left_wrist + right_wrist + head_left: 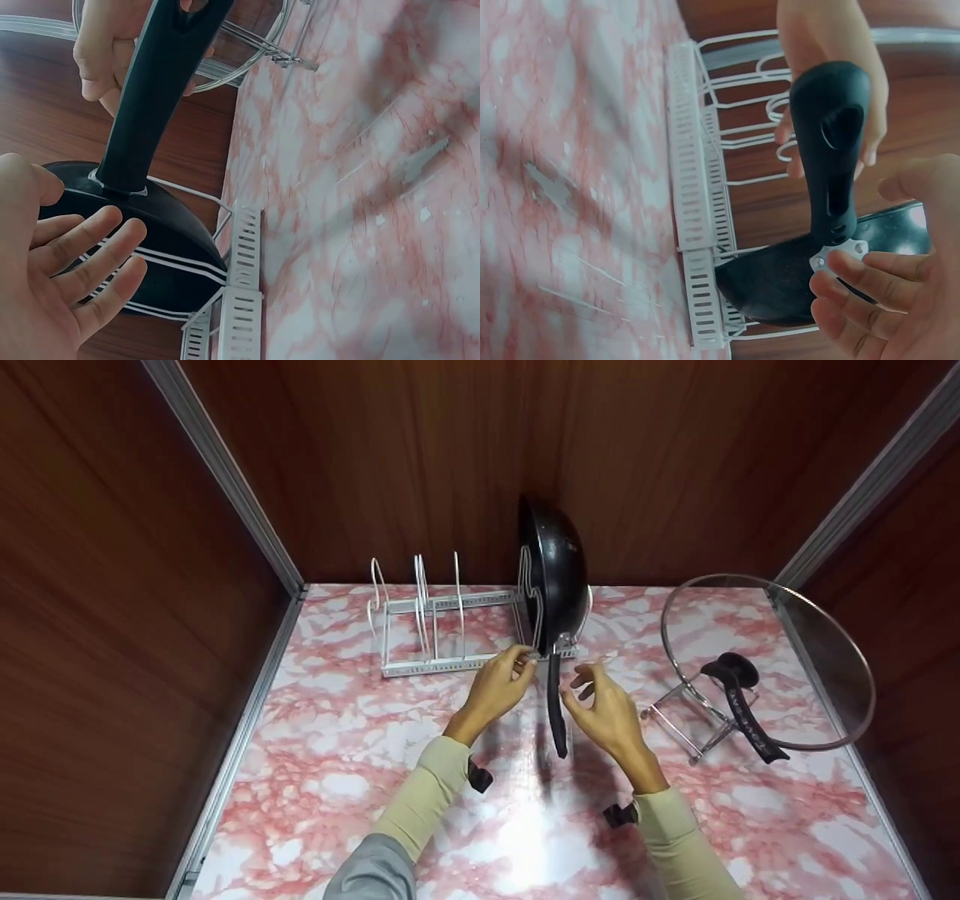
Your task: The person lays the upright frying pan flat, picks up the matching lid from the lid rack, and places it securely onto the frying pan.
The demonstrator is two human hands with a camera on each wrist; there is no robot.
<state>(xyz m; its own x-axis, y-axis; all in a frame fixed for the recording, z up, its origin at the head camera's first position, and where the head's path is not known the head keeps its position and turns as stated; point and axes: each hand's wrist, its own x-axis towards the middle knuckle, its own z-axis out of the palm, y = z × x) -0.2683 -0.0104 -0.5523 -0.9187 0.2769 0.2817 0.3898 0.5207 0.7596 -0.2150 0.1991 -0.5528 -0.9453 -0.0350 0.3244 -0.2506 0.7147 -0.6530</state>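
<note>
A black wok [562, 562] stands on its edge between the wire dividers at the right end of a white rack [442, 664]. Its black handle [555, 705] points toward me, over the table. Left of the handle is my left hand [499, 686], fingers loosely bent and holding nothing. My right hand [606, 709] hovers on the handle's other side, also with nothing in it. In the left wrist view, the left fingers [97, 262] spread beside the wok's rim. The right fingertips [840, 289] come close to the handle's metal mount in the right wrist view.
On the right a glass lid [810, 660] with a black handle leans on a small wire stand [694, 720]. Wood-grain panels [420, 450] enclose the back and sides of the red-and-white marbled table [330, 780]. Wire dividers [420, 600] rise from the rack's left part.
</note>
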